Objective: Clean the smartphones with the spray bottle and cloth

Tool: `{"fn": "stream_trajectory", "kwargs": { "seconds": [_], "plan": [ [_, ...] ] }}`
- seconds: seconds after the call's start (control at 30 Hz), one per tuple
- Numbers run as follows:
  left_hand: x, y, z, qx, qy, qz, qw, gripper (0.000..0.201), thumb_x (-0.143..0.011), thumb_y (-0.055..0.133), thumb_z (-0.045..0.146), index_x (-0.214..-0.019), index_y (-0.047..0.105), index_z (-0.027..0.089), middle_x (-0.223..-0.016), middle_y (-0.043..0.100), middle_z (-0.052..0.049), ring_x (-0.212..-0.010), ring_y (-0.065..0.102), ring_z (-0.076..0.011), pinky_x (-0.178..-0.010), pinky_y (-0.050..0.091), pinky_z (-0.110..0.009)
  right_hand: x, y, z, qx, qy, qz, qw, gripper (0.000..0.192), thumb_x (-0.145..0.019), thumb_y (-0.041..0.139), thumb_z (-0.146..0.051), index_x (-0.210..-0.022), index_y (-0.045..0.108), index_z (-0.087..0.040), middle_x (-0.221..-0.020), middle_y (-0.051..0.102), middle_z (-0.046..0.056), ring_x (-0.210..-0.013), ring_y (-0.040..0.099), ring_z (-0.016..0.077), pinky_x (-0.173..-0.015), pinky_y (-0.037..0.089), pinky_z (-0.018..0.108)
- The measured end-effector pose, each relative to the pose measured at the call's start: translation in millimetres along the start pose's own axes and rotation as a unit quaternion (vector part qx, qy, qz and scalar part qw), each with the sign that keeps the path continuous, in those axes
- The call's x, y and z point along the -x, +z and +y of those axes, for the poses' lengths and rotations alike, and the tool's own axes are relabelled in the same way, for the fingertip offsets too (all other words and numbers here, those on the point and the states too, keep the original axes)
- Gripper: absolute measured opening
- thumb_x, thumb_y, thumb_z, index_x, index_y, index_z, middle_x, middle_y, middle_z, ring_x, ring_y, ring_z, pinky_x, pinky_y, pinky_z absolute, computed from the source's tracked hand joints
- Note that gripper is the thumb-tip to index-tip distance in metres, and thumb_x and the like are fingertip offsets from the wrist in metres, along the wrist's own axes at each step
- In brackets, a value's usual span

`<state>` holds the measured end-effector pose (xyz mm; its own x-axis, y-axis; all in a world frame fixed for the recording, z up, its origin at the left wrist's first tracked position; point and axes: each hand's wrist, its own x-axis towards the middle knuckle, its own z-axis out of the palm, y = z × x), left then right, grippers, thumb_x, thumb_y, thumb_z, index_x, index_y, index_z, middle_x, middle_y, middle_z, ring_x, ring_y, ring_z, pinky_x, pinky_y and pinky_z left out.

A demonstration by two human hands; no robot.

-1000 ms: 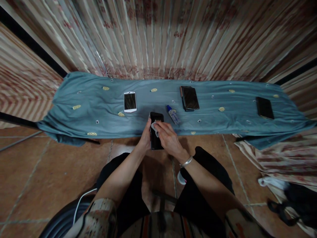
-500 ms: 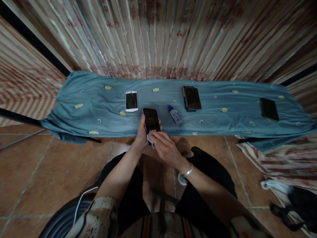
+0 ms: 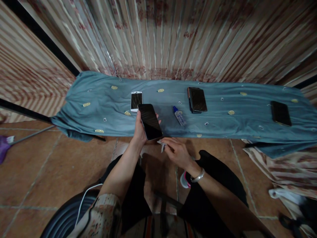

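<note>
My left hand (image 3: 140,129) is closed round a black smartphone (image 3: 150,122), its dark screen turned up toward me and tilted. Fingertips show along the phone's right edge. Just right of the phone's lower end, my right hand (image 3: 177,151) pinches a small greyish-white cloth (image 3: 161,143), mostly covered by the fingers. On the blue cloth beyond lies a white smartphone (image 3: 136,100), partly behind the held phone. A clear spray bottle with a blue top (image 3: 179,116) lies on its side to the right.
Stacked dark phones or cases (image 3: 198,99) lie right of the bottle, and another dark phone (image 3: 280,113) near the far right end. The blue patterned cloth (image 3: 109,109) covers a narrow table against a pleated curtain (image 3: 153,43). Below is a tiled floor (image 3: 32,168).
My right hand has come off the phone's screen with the cloth, moving right and down. The phone has risen slightly and turned in my left hand. The view has shifted a little left.
</note>
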<state>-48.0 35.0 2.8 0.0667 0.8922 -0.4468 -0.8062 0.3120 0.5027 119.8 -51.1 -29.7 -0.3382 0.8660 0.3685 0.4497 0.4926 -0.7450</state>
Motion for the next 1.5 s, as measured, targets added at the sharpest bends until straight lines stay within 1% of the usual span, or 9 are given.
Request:
{"fn": "stream_trajectory", "kwargs": {
  "seconds": [0.1,0.23,0.4,0.5,0.67,0.8,1.17,1.33,1.5],
  "plan": [
    [2.8,2.1,-2.3,0.000,-0.019,-0.005,1.000,0.060,-0.098,0.035,0.060,-0.110,0.069,0.013,-0.087,0.075,-0.009,-0.084,0.072,-0.0197,-0.088,0.057,-0.038,-1.7,-5.6,11.5,-0.068,0.098,0.026,0.992,0.029,-0.089,0.051,-0.018,-0.105,0.075,-0.024,-0.108,0.077,0.005,-0.101,0.071,0.0203,-0.095,0.055,0.037],
    [6.1,5.1,-5.7,-0.012,-0.032,-0.005,0.999,0.061,-0.098,0.035,0.060,-0.106,0.071,0.011,-0.087,0.076,-0.010,-0.079,0.073,-0.0190,-0.083,0.059,-0.034,-4.7,-5.6,23.6,-0.185,0.210,0.068,0.958,0.026,-0.088,0.057,-0.030,-0.104,0.077,-0.025,-0.100,0.079,0.003,-0.090,0.073,0.0197,-0.088,0.056,0.036],
    [11.7,10.9,-10.3,-0.042,-0.085,-0.004,0.995,0.062,-0.098,0.034,0.061,-0.107,0.072,0.013,-0.085,0.078,-0.008,-0.066,0.072,-0.0182,-0.069,0.060,-0.031,-11.6,1.8,27.7,-0.309,0.264,0.087,0.909,0.026,-0.078,0.070,-0.041,-0.096,0.079,-0.024,-0.092,0.079,0.003,-0.081,0.071,0.0182,-0.079,0.056,0.033],
    [14.6,13.2,-17.0,-0.065,-0.111,0.002,0.992,0.061,-0.096,0.039,0.062,-0.107,0.073,0.012,-0.079,0.077,-0.008,-0.066,0.073,-0.0201,-0.069,0.060,-0.032,-16.6,2.0,30.0,-0.330,0.276,0.101,0.897,0.027,-0.074,0.074,-0.041,-0.093,0.079,-0.024,-0.088,0.079,0.003,-0.076,0.069,0.0170,-0.074,0.056,0.031],
    [18.8,14.0,-35.1,-0.082,-0.126,-0.007,0.989,0.055,-0.098,0.042,0.054,-0.111,0.072,0.011,-0.085,0.078,-0.010,-0.077,0.075,-0.0223,-0.076,0.060,-0.034,-27.3,-4.9,39.8,-0.303,0.278,0.153,0.899,0.026,-0.072,0.073,-0.041,-0.090,0.079,-0.023,-0.079,0.076,0.000,-0.069,0.066,0.0145,-0.069,0.054,0.028],
    [22.5,14.9,-45.1,-0.084,-0.126,-0.031,0.988,0.049,-0.100,0.041,0.047,-0.117,0.070,0.011,-0.092,0.078,-0.011,-0.081,0.075,-0.0210,-0.080,0.061,-0.035,-35.8,-10.7,44.9,-0.298,0.290,0.167,0.894,0.031,-0.070,0.071,-0.045,-0.089,0.077,-0.022,-0.074,0.074,0.000,-0.062,0.063,0.0152,-0.057,0.054,0.028],
    [25.7,13.8,-56.2,-0.082,-0.179,-0.052,0.979,0.053,-0.099,0.042,0.052,-0.133,0.063,0.016,-0.107,0.077,-0.014,-0.093,0.075,-0.0264,-0.085,0.061,-0.040,-49.9,-27.3,57.8,-0.266,0.296,0.207,0.894,0.031,-0.073,0.068,-0.045,-0.091,0.076,-0.021,-0.072,0.070,-0.001,-0.050,0.054,0.0122,-0.046,0.047,0.026],
    [24.6,13.0,-58.9,-0.095,-0.193,-0.052,0.975,0.060,-0.099,0.036,0.056,-0.133,0.063,0.015,-0.105,0.077,-0.016,-0.093,0.076,-0.0284,-0.083,0.061,-0.041,-52.3,-34.0,57.0,-0.150,0.240,0.224,0.933,0.030,-0.082,0.059,-0.037,-0.099,0.076,-0.020,-0.081,0.075,0.002,-0.072,0.066,0.0185,-0.068,0.054,0.031],
    [27.7,18.3,-60.3,-0.102,-0.196,-0.046,0.974,0.065,-0.100,0.028,0.058,-0.126,0.067,0.012,-0.097,0.078,-0.016,-0.087,0.076,-0.0279,-0.080,0.061,-0.040,-50.2,-38.1,44.8,0.005,0.118,0.174,0.978,0.033,-0.089,0.050,-0.022,-0.112,0.074,-0.023,-0.114,0.075,0.006,-0.110,0.066,0.0229,-0.100,0.051,0.040]
  ]
}}
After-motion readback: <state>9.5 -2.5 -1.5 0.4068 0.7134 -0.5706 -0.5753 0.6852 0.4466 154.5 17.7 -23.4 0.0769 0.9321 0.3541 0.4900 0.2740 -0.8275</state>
